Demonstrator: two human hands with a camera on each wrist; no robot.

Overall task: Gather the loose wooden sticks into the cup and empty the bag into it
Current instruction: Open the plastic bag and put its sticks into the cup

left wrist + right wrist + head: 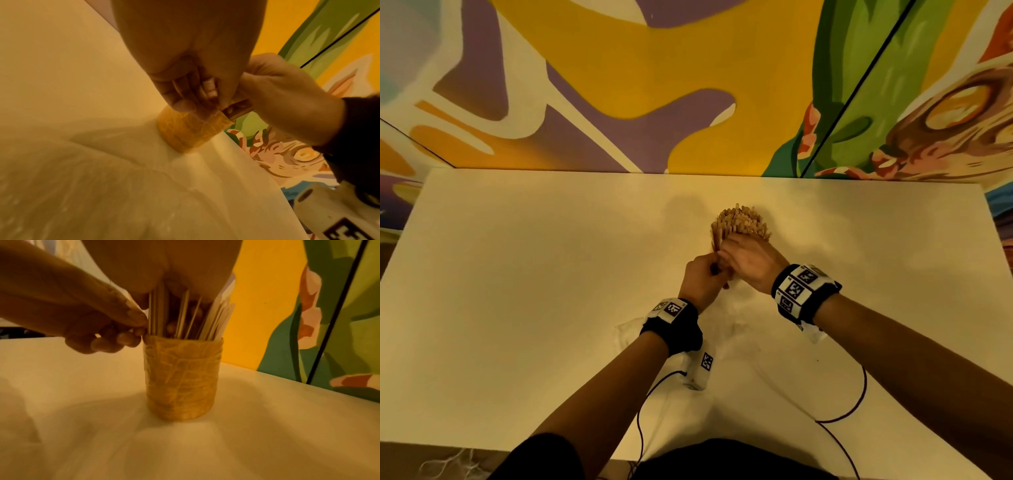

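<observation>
A textured amber cup (pixel 183 378) stands on the white table (pixel 517 274), packed with upright wooden sticks (pixel 739 222). My right hand (pixel 726 253) comes from above and curls round the bundle; its fingers show behind the sticks (pixel 185 318) in the right wrist view. My left hand (pixel 141 324) pinches a few thin sticks at the cup's left rim between thumb and fingertips. In the head view both hands hide the cup. The left wrist view shows the cup (pixel 185 129) under both hands. A clear plastic bag (pixel 630 330) lies flat on the table beneath my wrists.
A painted wall (pixel 688 85) rises straight behind the table's far edge. Black cables (pixel 859 394) run from both wrist bands across the table's near part. The crinkled bag film (pixel 102 178) covers the surface in front of the cup.
</observation>
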